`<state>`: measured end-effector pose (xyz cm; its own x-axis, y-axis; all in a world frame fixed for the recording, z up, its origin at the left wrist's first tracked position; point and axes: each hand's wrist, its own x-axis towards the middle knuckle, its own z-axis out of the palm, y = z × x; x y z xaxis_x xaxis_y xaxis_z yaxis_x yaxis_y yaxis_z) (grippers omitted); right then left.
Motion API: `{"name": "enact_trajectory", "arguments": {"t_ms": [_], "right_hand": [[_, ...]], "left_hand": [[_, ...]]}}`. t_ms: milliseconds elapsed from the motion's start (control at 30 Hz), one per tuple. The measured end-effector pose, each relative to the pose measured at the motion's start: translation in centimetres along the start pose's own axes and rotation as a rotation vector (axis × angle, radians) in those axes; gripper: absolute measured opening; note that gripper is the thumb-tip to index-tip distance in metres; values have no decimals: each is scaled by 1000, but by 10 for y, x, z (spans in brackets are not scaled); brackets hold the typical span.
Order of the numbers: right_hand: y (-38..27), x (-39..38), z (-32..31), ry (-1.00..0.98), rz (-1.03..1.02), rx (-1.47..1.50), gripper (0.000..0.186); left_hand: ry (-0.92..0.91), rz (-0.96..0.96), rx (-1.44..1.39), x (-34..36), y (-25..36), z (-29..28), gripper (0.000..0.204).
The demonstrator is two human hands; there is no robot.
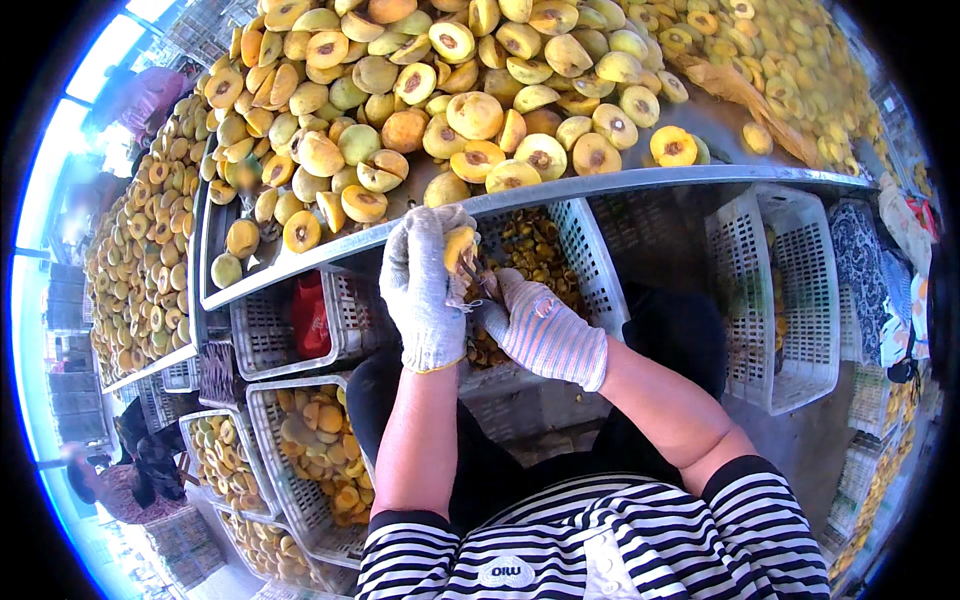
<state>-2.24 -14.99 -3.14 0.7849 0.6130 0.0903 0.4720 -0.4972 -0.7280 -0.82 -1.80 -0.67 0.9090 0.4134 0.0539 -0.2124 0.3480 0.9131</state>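
My left hand, in a whitish knit glove, is closed around a yellow peach half just off the metal table's front edge. My right hand, in a striped knit glove, is closed on a small metal tool that meets the peach half's cut side. The tool's working end and handle are mostly hidden by fingers and fruit, so its exact kind is unclear. Below both hands stands a white plastic crate holding dark yellow-brown pits and scraps.
Halved peaches are heaped over the metal table, with a brown sheet at right. Crates of peach halves stand at my left. Another white crate is on the right. Other people sit at far left.
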Motion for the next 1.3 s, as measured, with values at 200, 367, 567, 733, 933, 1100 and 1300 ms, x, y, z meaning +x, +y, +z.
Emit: {"name": "enact_trajectory", "arguments": {"t_ms": [200,367,567,733,933,1100,1300], "right_hand": [[-20,-2,-31,-78,195,311,32],[-26,-4,-48,-254,569,829,36],[-25,-16,-42,-417,554,809,33],[-21,-9,-35,-372,492,616,44],[9,-14,8,-74,168,473,43],[-24,-11,-47,-439,487,784,44],[-19,-18,-44,-606,474,822,46]], "left_hand": [[-393,-2,551,9,20,-7,28],[-434,717,790,4,20,-2,20],[-740,310,1005,8,27,-7,14],[-344,-227,310,-4,21,-4,21],[-363,-65,472,-3,10,-5,24],[-481,-365,416,5,27,-7,26],[-1106,-249,431,22,40,-11,14]]}}
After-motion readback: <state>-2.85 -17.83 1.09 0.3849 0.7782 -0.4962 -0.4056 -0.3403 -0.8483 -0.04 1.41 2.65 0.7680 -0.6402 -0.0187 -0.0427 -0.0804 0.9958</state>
